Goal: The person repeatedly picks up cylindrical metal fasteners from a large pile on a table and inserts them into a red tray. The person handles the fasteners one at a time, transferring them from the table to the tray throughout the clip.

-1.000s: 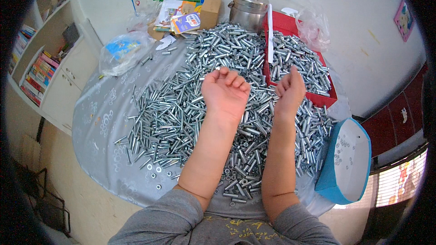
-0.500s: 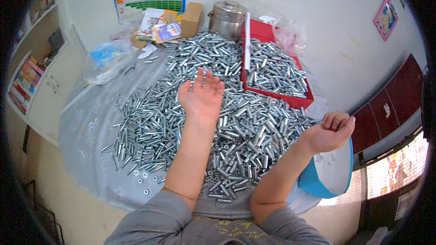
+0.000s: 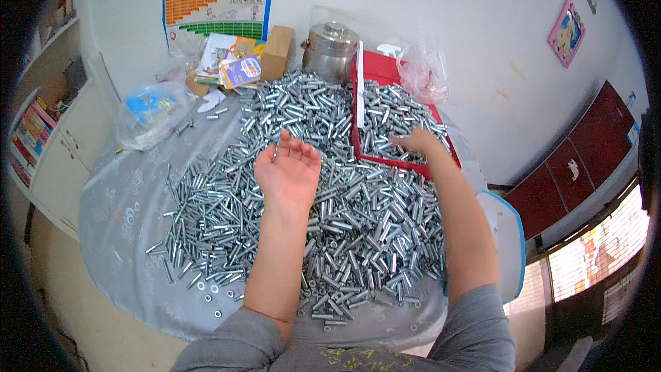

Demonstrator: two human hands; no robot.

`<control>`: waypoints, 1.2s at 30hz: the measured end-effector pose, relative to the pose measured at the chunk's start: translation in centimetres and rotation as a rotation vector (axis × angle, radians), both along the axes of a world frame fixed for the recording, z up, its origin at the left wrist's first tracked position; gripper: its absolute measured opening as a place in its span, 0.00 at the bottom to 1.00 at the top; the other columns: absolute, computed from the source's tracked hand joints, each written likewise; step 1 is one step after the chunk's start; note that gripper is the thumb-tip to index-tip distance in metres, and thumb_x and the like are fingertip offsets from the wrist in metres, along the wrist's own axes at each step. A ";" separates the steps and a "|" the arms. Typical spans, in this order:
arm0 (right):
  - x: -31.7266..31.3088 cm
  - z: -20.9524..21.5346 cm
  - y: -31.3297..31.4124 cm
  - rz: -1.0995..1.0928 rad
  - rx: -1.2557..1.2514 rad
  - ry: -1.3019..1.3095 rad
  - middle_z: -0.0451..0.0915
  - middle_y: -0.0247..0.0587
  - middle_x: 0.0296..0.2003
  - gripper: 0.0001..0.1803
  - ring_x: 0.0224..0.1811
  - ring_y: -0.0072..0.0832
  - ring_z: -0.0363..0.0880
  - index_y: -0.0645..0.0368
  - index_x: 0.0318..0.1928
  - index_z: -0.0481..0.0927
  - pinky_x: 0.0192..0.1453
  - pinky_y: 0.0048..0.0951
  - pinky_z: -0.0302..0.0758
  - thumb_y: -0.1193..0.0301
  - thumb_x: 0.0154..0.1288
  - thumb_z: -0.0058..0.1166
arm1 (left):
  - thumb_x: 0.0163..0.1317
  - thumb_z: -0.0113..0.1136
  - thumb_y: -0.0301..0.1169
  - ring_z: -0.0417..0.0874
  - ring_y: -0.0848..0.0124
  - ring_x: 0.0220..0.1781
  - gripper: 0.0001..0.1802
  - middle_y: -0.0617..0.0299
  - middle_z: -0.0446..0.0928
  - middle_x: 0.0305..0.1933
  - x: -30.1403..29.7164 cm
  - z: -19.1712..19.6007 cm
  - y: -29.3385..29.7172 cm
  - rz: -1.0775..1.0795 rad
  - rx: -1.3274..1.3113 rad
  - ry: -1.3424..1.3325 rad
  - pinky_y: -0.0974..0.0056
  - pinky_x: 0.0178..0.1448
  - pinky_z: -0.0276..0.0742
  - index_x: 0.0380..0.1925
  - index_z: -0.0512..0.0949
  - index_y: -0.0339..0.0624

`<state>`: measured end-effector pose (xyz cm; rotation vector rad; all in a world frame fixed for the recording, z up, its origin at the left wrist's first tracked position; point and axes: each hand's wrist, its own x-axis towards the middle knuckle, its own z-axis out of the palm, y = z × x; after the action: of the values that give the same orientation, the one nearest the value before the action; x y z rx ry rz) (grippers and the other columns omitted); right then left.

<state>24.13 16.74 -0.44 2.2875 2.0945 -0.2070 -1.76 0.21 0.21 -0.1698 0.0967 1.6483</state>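
A wide heap of short silvery metal tubes [image 3: 372, 227] covers much of the table. Above the middle of it is my left hand [image 3: 289, 169], palm up, thumb apart and fingers loosely curled; nothing shows in the palm. My right hand [image 3: 421, 141] is over the red box [image 3: 392, 162], which is filled with the same kind of tubes [image 3: 385, 107]. A finger or thumb of that hand stretches out to the left, close to the tubes; its other fingers are partly hidden, and I see nothing held.
Small metal rings [image 3: 210, 289] lie by the heap's near left edge. Behind the heap stand a steel pot [image 3: 329, 52], a cardboard box [image 3: 277, 55] and booklets [image 3: 239, 71]. A plastic bag [image 3: 155, 114] lies at left. A blue-rimmed white bin [image 3: 506, 234] is beside my right arm.
My right hand has moved from above the blue-rimmed bin, fingers curled, forward and left to the red box, where a finger or thumb now reaches out. My left hand stays palm up over the heap.
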 end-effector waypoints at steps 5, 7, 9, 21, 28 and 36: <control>-1.6 -3.2 -0.3 -0.010 0.010 -0.287 0.72 0.48 0.43 0.47 0.45 0.37 0.70 0.62 0.41 0.74 0.54 0.37 0.59 0.32 0.30 0.46 | 0.57 0.30 0.38 0.62 0.74 0.22 0.14 0.68 0.62 0.18 0.5 0.9 -0.1 -0.032 -0.025 -0.007 0.70 0.29 0.61 0.23 0.66 0.45; -2.1 -3.0 -0.4 0.052 0.016 -0.273 0.74 0.46 0.40 0.43 0.42 0.36 0.73 0.61 0.37 0.76 0.50 0.35 0.63 0.34 0.32 0.48 | 0.57 0.30 0.37 0.61 0.74 0.22 0.14 0.69 0.60 0.17 0.3 0.3 -0.2 -0.045 0.035 0.006 0.70 0.29 0.60 0.22 0.65 0.45; -1.7 -3.3 -0.2 0.036 0.112 -0.200 0.76 0.45 0.35 0.38 0.37 0.34 0.75 0.60 0.33 0.77 0.42 0.31 0.68 0.37 0.34 0.51 | 0.57 0.30 0.37 0.59 0.75 0.21 0.13 0.69 0.58 0.16 0.4 0.3 -0.3 -0.054 0.040 0.015 0.70 0.27 0.58 0.22 0.64 0.45; -2.5 -4.3 0.3 -0.137 0.158 -0.021 0.73 0.47 0.40 0.48 0.41 0.36 0.73 0.67 0.41 0.71 0.41 0.32 0.72 0.39 0.23 0.59 | 0.54 0.35 0.34 0.56 0.76 0.18 0.10 0.70 0.55 0.14 0.0 0.9 -0.5 -0.017 0.036 -0.014 0.71 0.24 0.54 0.18 0.62 0.46; -2.3 -4.2 0.5 -0.140 0.027 0.013 0.70 0.47 0.45 0.44 0.45 0.36 0.72 0.63 0.43 0.72 0.45 0.34 0.67 0.41 0.29 0.56 | 0.52 0.33 0.34 0.53 0.76 0.17 0.10 0.70 0.54 0.14 0.0 0.2 -0.4 -0.068 0.064 -0.033 0.70 0.24 0.53 0.17 0.61 0.46; -1.7 -4.2 1.2 -0.151 0.008 0.050 0.73 0.46 0.41 0.38 0.43 0.38 0.73 0.63 0.39 0.74 0.46 0.33 0.68 0.43 0.34 0.53 | 0.52 0.36 0.31 0.53 0.77 0.16 0.08 0.71 0.53 0.13 -0.4 1.0 -0.7 -0.038 0.042 -0.057 0.72 0.23 0.52 0.16 0.61 0.46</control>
<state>22.48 17.91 -4.69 2.4712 1.9484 -0.2629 -2.16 -0.50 1.18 -0.1820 0.0222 1.6049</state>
